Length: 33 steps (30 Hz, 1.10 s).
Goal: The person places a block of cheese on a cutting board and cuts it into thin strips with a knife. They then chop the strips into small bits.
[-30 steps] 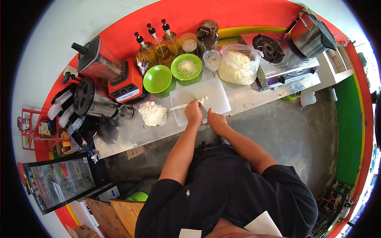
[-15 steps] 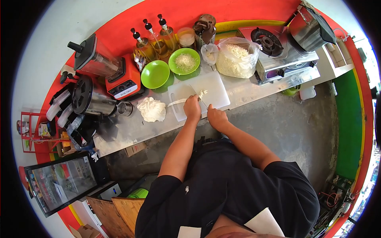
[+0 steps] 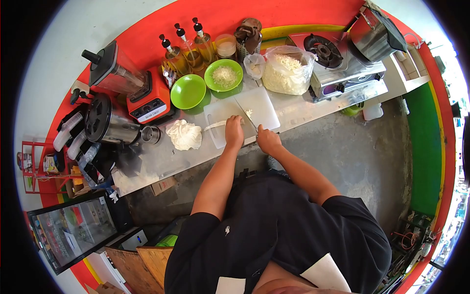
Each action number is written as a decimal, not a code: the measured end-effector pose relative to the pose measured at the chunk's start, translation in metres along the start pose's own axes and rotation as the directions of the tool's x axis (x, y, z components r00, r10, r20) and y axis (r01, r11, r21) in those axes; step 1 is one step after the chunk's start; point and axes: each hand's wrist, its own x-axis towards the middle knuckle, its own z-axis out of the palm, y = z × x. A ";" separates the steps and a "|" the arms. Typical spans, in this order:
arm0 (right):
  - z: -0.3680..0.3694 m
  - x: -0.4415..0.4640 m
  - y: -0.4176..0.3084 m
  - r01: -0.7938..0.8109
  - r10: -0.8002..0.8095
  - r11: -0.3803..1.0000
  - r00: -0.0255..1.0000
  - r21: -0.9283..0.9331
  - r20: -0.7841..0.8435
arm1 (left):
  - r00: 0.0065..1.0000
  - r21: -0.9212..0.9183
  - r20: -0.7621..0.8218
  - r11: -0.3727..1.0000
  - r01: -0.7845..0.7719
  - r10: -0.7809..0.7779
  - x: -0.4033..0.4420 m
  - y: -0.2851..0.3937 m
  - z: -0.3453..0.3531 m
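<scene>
My left hand [image 3: 234, 131] is closed on a long pale strip of food [image 3: 214, 125], pressing it to the white cutting board [image 3: 268, 107]. In my right hand [image 3: 269, 139] the fingers wrap round the handle of a knife [image 3: 247, 117]. Its blade slants across the board, just right of my left fingers. Small chopped pieces [image 3: 249, 112] lie on the board beyond the blade. Behind the board are an empty green bowl [image 3: 188, 92] and a green bowl [image 3: 214, 85] of shredded white food. A crumpled white bundle [image 3: 184, 135] rests left of the board.
A clear bag [image 3: 288, 78] of chopped pale food stands right of the bowls, before the gas stove [image 3: 342, 78]. Pump bottles [image 3: 193, 58] line the red wall. A red blender [image 3: 150, 100] and a metal pot [image 3: 112, 122] occupy the counter's left part.
The view has shifted slightly. The knife has moved a little away from my left fingertips, and its blade shows more fully. Both hands keep their hold.
</scene>
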 end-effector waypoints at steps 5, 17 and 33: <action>-0.014 -0.005 -0.010 -0.056 0.055 0.997 0.998 0.052 0.015 | 0.986 -0.077 -0.152 0.996 0.050 -0.061 -0.005 0.016 -0.007; -0.024 -0.027 -0.024 -0.137 0.137 0.983 0.991 0.119 0.001 | 0.989 -0.042 0.147 0.999 0.005 0.001 -0.004 0.002 -0.017; -0.029 -0.024 0.000 0.047 -0.049 0.995 0.998 0.086 0.026 | 0.993 0.002 0.036 0.994 0.108 -0.108 -0.004 0.012 -0.007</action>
